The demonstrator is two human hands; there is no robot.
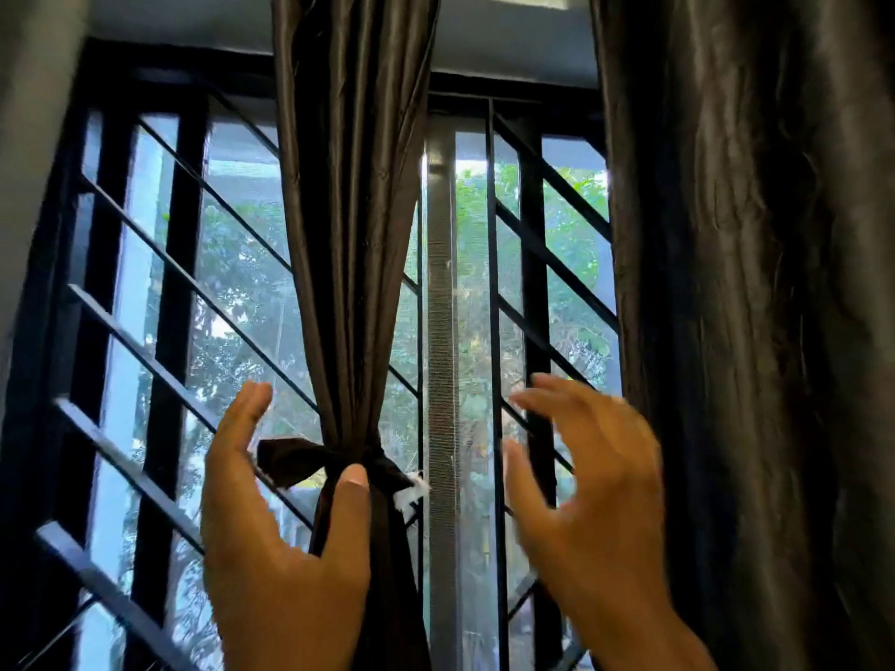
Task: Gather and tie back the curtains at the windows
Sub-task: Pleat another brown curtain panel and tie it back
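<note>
A dark brown curtain (353, 210) hangs at the middle of the window, gathered into a narrow bundle and cinched by a dark tie (310, 460) knotted at about hand height, with a frayed white end (411, 494) on its right. My left hand (276, 540) is open just in front of the knot, thumb over the bundle, fingers spread to the left. To the right of the bundle my right hand (591, 481) is open and blurred, holding nothing. A second dark curtain (746, 307) hangs loose down the right side.
Behind the curtains is a window with a black metal grille (160, 341) of diagonal bars and a grey mesh screen strip (440, 307). Green trees show outside. A pale wall (34, 138) borders the window on the left.
</note>
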